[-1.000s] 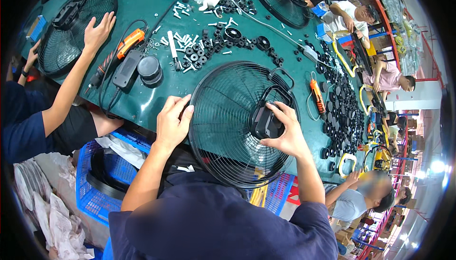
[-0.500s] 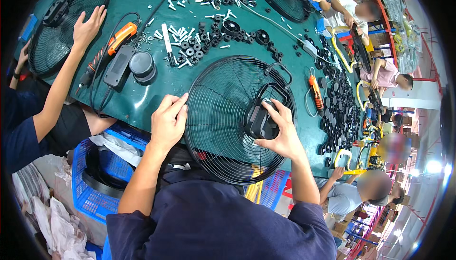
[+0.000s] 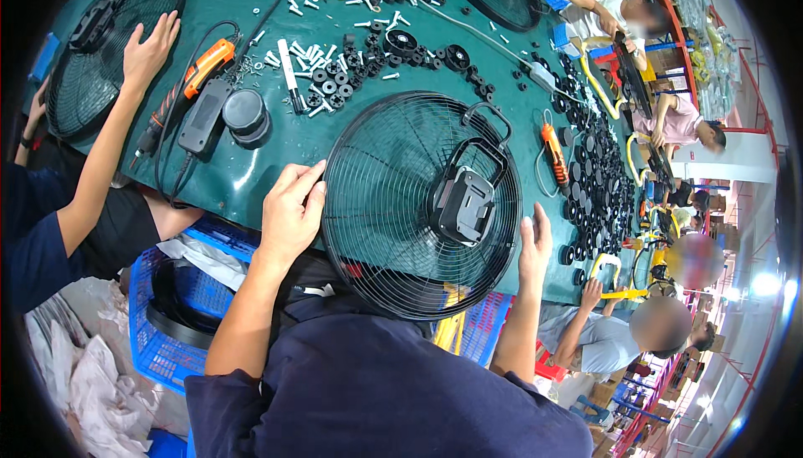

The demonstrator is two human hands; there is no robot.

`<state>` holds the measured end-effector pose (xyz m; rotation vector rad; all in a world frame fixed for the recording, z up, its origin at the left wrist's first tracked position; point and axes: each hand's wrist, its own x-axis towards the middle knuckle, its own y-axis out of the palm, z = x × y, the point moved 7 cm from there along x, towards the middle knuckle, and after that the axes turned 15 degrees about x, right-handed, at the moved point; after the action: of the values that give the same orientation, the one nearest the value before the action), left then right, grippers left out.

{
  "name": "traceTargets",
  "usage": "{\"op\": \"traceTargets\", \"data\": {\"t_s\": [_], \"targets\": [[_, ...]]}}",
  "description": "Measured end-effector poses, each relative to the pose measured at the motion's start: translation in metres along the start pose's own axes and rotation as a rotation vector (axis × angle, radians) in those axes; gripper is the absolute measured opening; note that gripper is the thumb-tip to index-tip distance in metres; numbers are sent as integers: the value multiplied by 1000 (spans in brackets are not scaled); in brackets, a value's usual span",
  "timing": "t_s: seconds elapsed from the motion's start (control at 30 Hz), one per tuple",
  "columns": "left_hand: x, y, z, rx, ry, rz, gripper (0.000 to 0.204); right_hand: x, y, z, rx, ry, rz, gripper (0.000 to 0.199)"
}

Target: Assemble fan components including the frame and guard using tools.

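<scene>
A black fan [image 3: 381, 199] with a round wire guard leans before me at the table's front edge. On its guard sits a black motor housing [image 3: 467, 207] with a rectangular recess and a bracket handle above it. My left hand [image 3: 291, 207] pinches the guard's left rim between thumb and fingers. At the right rim, my right hand [image 3: 535, 249] is held upright with its fingers stretched out. Whether its palm touches the rim I cannot tell.
Screws [image 3: 314, 56], black rubber rings and knobs [image 3: 590, 182] lie on the green table [image 3: 276, 144]. Two orange electric screwdrivers [image 3: 209, 65] [image 3: 552, 153] flank the fan. Left, a co-worker's hand [image 3: 150, 48] rests on another fan [image 3: 79, 81]. A blue basket [image 3: 155, 349] stands below.
My right hand has left the motor housing and moved right to the guard's rim, uncovering the housing. The housing now faces more toward me. My left hand keeps its hold.
</scene>
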<state>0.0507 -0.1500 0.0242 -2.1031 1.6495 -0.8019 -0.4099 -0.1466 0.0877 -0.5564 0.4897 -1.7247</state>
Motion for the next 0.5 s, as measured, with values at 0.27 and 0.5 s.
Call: {"op": "traceTargets", "data": {"t_s": [0.27, 0.5], "targets": [[2, 4, 1, 3, 36, 15, 28, -55, 13, -63, 554, 68, -193, 70], [3, 12, -1, 47, 74, 6, 30, -52, 10, -66, 708, 189, -277, 67]]}}
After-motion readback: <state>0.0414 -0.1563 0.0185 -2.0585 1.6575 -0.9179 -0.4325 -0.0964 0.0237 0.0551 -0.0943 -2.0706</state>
